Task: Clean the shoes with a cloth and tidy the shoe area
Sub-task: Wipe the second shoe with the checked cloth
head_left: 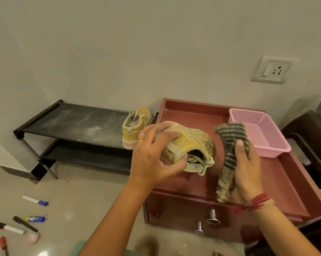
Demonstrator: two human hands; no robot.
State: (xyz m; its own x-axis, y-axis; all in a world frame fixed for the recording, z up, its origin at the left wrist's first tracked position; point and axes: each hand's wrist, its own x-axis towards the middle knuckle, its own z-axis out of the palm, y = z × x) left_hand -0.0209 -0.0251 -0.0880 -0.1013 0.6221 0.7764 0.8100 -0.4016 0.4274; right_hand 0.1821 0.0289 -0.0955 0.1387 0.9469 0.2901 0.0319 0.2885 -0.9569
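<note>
Above the maroon cabinet top (266, 182), both hands are busy. First, left hand (152, 159) grips yellow sneaker (191, 143) at the heel end, fingers curled over the upper and thumb tucked under by the heel tab. It's held off the surface, tipped on its side, opening toward the camera, with loose laces (202, 163) spilling out. The upper looks dusty and greyed. There's a thin ring (140, 138) on one finger of that hand.

Just right of it, right hand (246, 169) holds striped cloth (229, 145). Can't tell for sure, but cloth and shoe look apart. The thumb is pressed flat on the front of the cloth; the other fingers wrap behind and are mostly hidden. The cloth sticks up above the thumb and hangs bunched below the palm. A red thread (257, 200) is tied round that wrist.

Rack side: second sneaker (135, 126), same yellow, stands upright on the top shelf of the black shoe rack (73, 124), at its right end, heel toward the camera, just beside the cabinet. The top shelf shows whitish dust smears.

Back right of the cabinet top, inside its raised rim, sits a pink mesh basket (263, 133). The cabinet front has two metal knobs (213, 217).

Floor, lower left: scattered markers (35, 200) and a small blue tube (34, 218), well apart from the rack. On the wall above the basket is a wall socket (272, 70).
</note>
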